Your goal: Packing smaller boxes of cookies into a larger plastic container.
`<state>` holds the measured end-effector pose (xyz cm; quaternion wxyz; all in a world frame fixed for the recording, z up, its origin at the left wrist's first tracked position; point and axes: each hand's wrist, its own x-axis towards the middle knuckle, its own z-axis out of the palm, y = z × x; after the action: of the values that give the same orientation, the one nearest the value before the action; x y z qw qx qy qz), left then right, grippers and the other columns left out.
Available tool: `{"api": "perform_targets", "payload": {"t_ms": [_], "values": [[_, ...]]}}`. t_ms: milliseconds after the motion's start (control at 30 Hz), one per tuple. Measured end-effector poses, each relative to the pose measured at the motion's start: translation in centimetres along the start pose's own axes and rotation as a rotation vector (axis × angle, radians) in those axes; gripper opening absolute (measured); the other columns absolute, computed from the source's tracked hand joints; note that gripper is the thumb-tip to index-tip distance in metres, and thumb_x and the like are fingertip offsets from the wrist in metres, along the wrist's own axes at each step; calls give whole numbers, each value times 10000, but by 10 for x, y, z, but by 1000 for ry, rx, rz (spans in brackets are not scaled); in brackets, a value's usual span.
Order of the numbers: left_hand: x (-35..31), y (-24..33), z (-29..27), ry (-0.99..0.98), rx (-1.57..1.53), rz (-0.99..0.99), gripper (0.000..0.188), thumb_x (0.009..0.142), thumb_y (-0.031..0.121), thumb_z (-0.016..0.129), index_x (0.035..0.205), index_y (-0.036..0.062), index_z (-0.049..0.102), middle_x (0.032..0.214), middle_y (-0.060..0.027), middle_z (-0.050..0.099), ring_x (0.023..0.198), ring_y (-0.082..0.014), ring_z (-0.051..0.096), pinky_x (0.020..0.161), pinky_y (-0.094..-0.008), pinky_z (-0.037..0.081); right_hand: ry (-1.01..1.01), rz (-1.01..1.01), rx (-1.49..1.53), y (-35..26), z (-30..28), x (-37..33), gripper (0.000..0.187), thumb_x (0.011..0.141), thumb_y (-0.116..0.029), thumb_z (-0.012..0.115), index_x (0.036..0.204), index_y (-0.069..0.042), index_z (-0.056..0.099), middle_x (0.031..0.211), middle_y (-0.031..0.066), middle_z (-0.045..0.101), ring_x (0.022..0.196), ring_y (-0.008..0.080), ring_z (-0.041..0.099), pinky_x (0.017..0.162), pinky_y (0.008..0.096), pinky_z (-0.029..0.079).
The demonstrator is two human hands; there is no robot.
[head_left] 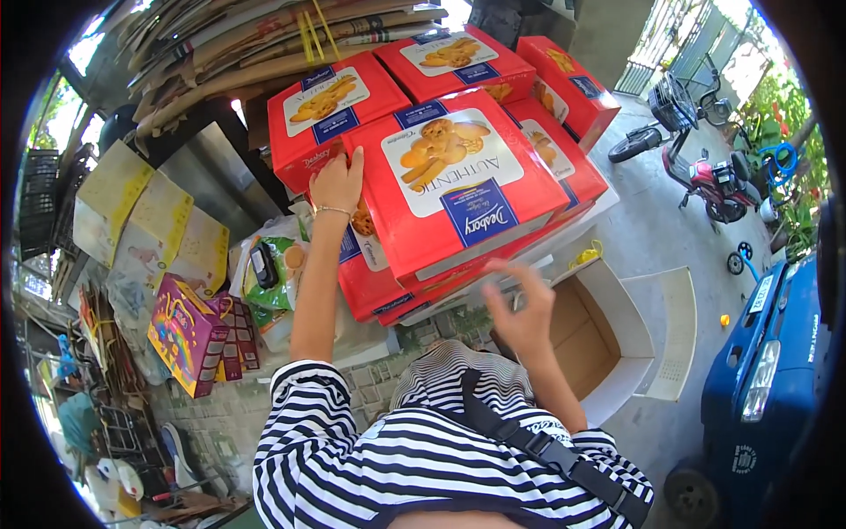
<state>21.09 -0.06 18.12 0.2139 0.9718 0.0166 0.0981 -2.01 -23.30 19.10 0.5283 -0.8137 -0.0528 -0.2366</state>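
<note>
My left hand (338, 183) reaches up to a large red biscuit box (524, 189), its fingers closed at the box's left edge beside another red biscuit box (287, 157). The gripped box lies on top at the front of the pile, with a cookie picture and blue label facing up. My right hand (526, 310) hangs just off the front right of the box, holding nothing I can see. Its fingers are apart and slightly blurred. More red biscuit boxes (414, 84) lie behind and below. Where my left fingertips end is partly hidden.
An open cardboard carton (577, 339) stands below right of the pile, flap outward. Flattened cardboard (211, 66) is stacked behind. A purple box (185, 333) and plastic bags (278, 295) sit left. A blue vehicle (767, 388) and small bike (705, 176) stand right.
</note>
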Motion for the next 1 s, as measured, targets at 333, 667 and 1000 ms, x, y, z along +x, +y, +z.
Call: {"api": "perform_targets", "payload": {"t_ms": [333, 667, 1000], "values": [[-17, 8, -1, 681, -138, 493, 154, 817, 152, 469, 858, 41, 569, 811, -146, 601, 736, -285, 580, 629, -376, 455, 256, -388, -732, 76, -5, 66, 537, 739, -443, 521, 1148, -94, 519, 1208, 108, 472, 1138, 257, 403, 980, 423, 179], [-21, 12, -6, 822, -138, 726, 99, 726, 8, 608, 807, 63, 596, 835, -61, 598, 805, -238, 571, 711, -337, 454, 206, -343, -774, 77, -12, 56, 521, 747, -403, 543, 1178, -113, 505, 1258, 90, 437, 1196, 258, 354, 1015, 456, 130], [-104, 69, -100, 20, -2218, 840, 242, 596, 174, 521, 765, 88, 370, 743, -39, 362, 699, -168, 347, 664, -301, 305, 190, -331, -690, 78, -14, 51, 537, 714, -283, 592, 1213, -124, 472, 1302, 92, 401, 1217, 289, 337, 996, 468, 198]]}}
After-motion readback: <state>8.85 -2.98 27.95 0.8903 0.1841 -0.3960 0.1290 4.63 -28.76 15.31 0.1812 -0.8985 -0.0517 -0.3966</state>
